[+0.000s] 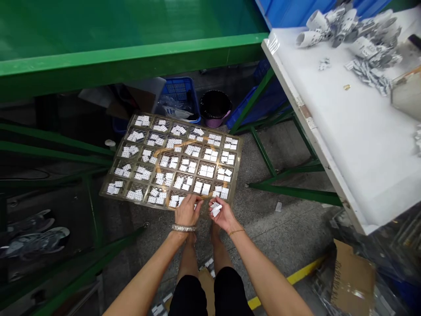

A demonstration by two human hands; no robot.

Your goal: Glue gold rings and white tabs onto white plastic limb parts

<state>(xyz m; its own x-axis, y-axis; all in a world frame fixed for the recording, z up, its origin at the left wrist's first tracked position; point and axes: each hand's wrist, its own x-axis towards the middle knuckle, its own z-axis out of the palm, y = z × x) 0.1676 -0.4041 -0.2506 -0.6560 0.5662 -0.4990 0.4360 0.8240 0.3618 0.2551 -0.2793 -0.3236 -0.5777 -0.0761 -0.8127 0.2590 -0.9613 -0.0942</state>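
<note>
A large amber plastic tray (237, 166) lies on the floor, divided into a grid of compartments. Most compartments hold several small white cards dotted with grey, like blister cards (184, 182). My left hand (188, 211) rests at the tray's near edge, its fingertips among the cards there, and I cannot tell whether it grips one. Just to its right, my right hand (222, 215) pinches a small bunch of white cards (216, 209) above the tray's near corner. My bare legs stand below both hands.
A white-topped table (329, 131) at right holds a heap of grey-white punched sheet scrap (362, 44). Green metal frames (131, 57) run along the top and left. Behind the tray stand a blue crate (180, 98) and a black bin (215, 107). Shoes (36, 235) lie at left.
</note>
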